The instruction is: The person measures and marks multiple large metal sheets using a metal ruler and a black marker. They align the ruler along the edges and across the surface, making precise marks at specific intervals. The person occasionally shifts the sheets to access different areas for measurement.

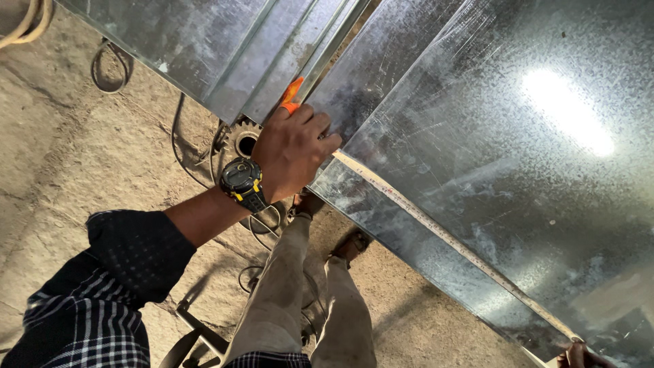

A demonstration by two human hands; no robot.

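Head view: the camera looks down at big shiny metal sheets, two hands, and the person's own legs on a rough floor.
Left hand [294,146]: it is curled tight around an orange marker [292,94]. The orange tip sticks out above the fingers. The hand rests on the edge of the metal.
Orange marker: its tip touches the metal, right where two sheets meet near the top middle.
Watch [241,182]: black with yellow bits, on the left wrist.
Sleeve [133,255]: dark, with a check pattern lower down, on the left arm.
Right hand [579,356]: only a small part shows in the bottom right corner. It sits at the far end of the tape. I cannot tell if it is closed or open.
Tape measure [449,238]: a long thin pale strip. It lies flat on the metal and runs from just beside the left hand down to the right hand.
Big metal sheet [518,163]: grey and sparkly, with a bright spot of light on it. It fills the right side.
Folded metal sheets [225,48]: at the top, with long bent ridges.
Gear wheel [242,138]: a round toothed thing on the floor, just beside the left wrist.
Wires [109,68]: thin loops lying on the floor.
Legs [306,293]: in dusty trousers, with feet in sandals [351,243], under the sheet edge.
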